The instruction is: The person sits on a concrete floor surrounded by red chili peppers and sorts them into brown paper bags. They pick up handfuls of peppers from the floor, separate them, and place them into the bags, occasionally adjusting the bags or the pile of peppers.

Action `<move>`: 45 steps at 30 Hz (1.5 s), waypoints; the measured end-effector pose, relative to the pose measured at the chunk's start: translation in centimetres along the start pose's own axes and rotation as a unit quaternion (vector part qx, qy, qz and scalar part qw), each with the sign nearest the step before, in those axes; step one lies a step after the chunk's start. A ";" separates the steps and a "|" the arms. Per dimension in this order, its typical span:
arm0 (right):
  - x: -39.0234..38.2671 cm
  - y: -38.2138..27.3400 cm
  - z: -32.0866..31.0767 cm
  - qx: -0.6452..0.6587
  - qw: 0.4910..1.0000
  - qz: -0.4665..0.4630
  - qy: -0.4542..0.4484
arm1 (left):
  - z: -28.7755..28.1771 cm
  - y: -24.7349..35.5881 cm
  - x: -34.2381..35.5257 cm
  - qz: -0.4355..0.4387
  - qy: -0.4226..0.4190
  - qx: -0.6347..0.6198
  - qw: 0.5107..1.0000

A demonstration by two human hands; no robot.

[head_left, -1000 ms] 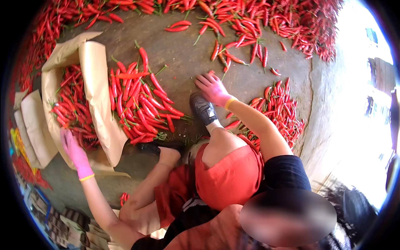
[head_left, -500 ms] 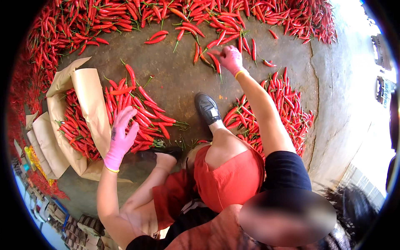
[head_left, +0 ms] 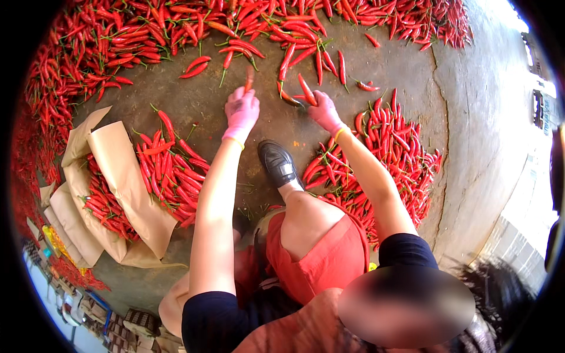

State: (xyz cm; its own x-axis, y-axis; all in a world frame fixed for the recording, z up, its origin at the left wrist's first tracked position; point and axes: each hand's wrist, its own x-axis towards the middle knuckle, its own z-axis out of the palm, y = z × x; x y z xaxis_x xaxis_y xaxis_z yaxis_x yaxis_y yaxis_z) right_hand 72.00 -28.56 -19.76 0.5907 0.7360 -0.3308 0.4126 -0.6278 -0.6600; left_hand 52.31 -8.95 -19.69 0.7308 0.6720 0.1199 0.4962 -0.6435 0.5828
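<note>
My left hand (head_left: 242, 113), in a pink glove with a yellow cuff, is closed on a red chili pepper (head_left: 249, 77) that points away from me, slightly blurred. To its right, my gloved right hand (head_left: 325, 112) grips another chili pepper (head_left: 305, 89) by its lower end. Just left of that one, a chili with a dark end (head_left: 289, 99) lies on the floor beside the right fingers. Several loose chilies (head_left: 319, 59) lie beyond both hands, at the near edge of the large chili heap (head_left: 147, 35).
An open brown paper bag (head_left: 126, 176) holding chilies lies at left, with a chili pile (head_left: 170, 170) at its mouth. Another chili pile (head_left: 388, 159) sits by my right forearm. My black shoe (head_left: 276, 163) rests between the piles on the concrete floor (head_left: 200, 112).
My left hand has moved from the pile by the bag up and right, and now holds a chili. The right hand has come slightly nearer with a chili in its fingers. The view has shifted a little.
</note>
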 end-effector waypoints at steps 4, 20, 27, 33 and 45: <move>-0.6 -2.5 -0.5 -0.088 0.996 -0.015 0.013 | -0.6 5.9 -6.4 0.001 -0.058 -0.122 0.991; 14.5 14.8 -19.7 -0.035 0.947 0.031 0.318 | 6.8 11.1 -1.4 -0.312 -0.371 -0.597 0.639; 12.4 14.4 -15.1 -0.238 0.950 -0.117 0.163 | 8.8 8.7 5.6 -0.402 -0.306 -0.617 0.603; 1.7 13.3 -13.4 -0.078 0.980 -0.058 0.175 | 7.2 4.4 10.2 -0.392 -0.232 -0.627 0.632; 4.2 -7.2 5.5 0.446 0.888 0.075 0.083 | -2.9 -2.0 5.2 -0.399 -0.111 -0.598 0.686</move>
State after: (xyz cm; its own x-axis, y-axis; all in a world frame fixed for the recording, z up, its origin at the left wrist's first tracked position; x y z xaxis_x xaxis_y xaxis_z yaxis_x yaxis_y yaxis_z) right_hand 67.72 -19.56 -20.13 0.7173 0.5674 -0.4044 -0.3487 -0.2101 -0.9134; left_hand 53.72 -3.13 -17.97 0.5698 0.4764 -0.6696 0.1374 0.7481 0.6492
